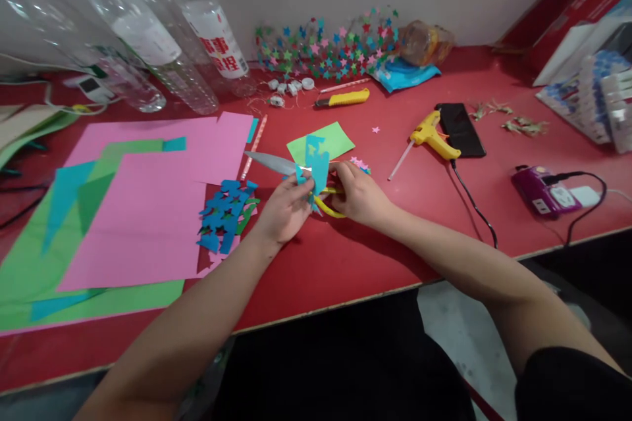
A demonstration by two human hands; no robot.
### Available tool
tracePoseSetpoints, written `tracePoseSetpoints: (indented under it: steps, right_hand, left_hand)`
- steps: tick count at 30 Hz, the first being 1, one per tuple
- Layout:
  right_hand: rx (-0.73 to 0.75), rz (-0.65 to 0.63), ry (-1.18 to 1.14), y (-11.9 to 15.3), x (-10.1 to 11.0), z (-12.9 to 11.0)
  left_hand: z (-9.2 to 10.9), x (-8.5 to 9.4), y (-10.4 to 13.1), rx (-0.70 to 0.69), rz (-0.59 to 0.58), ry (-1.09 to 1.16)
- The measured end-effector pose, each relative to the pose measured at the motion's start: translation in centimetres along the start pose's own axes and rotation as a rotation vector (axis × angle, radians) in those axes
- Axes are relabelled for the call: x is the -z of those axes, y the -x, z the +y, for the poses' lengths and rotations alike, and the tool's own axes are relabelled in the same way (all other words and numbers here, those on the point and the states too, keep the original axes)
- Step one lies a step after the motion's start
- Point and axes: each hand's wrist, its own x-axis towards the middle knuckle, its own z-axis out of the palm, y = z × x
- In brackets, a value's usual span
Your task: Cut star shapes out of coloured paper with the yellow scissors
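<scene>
- I see a red table (306,283) filling most of my view; arms and paper cover parts of it.
- A big pink sheet (143,223) lies at the left, hiding much of the green and blue sheets below.
- Tall clear bottles (212,43) stand in the upper left. The top edge cuts off some caps, and I can't make out the blurry bottles well.
- A clear thing dotted with stars (326,47) lies at the top middle. It is so see-through that I can't trace its shape.
- Blue scraps (224,210) with star holes sit left of center, over pink and green bits.
- The right hand (363,194), in the middle, has its fingers curled around the scissors' handles; I can't tell how each finger sits.
- The left hand (286,210), just beside it, pinches the blue piece between thumb and fingers.
- The scissors (272,162) point left. Paper and hand hide their middle, so I can't tell how far apart the blades are.
- The blue piece (317,164) is at the center, with holes near its top.
- Little stars (360,163) peek out behind the right hand.
</scene>
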Motion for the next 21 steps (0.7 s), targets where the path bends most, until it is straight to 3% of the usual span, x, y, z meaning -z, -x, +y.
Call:
tracePoseSetpoints:
  steps: [5,11,16,21]
  right_hand:
    - [-0.045,0.057,0.028,-0.5,0.1,1.4]
    - [-0.034,0.167,0.111,-3.1,0.1,3.8]
    - [0.067,0.190,0.067,-2.7,0.2,4.2]
    - [-0.138,0.224,-0.074,-2.5,0.7,3.4]
  left_hand:
    - [-0.2,-0.7,-0.7,-0.065,-0.083,-0.026]
    - [0.8,-1.6,-3.7,-0.182,-0.119,-0.083]
    - [-0.4,-0.7,-4.1,-0.276,-0.098,-0.292]
    - [-0.2,0.1,-3.3,-0.507,0.086,-0.450]
